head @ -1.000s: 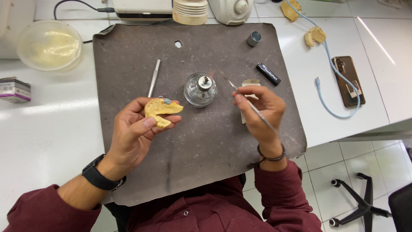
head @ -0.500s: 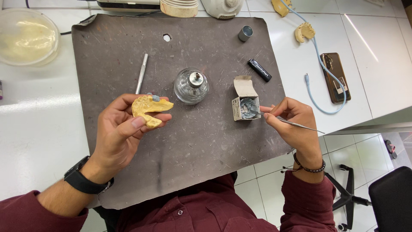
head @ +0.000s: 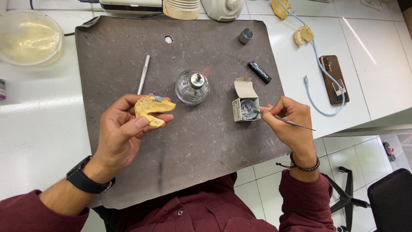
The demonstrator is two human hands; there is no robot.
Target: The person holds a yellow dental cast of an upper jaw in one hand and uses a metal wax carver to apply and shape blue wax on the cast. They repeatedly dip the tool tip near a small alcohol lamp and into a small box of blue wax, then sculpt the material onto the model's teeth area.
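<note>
Two risks stand out. Your right hand (head: 288, 121) pinches a thin metal instrument (head: 286, 122), its tip inside the small open box (head: 245, 105) of grey wax; push sideways and that light box could tip. Your left hand (head: 125, 129) cradles the yellow dental cast (head: 151, 110), just left of the glass spirit lamp (head: 192, 87).

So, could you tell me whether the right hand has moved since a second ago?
Yes. The right hand has moved away from the glass burner, rightward to the small open box.
</note>
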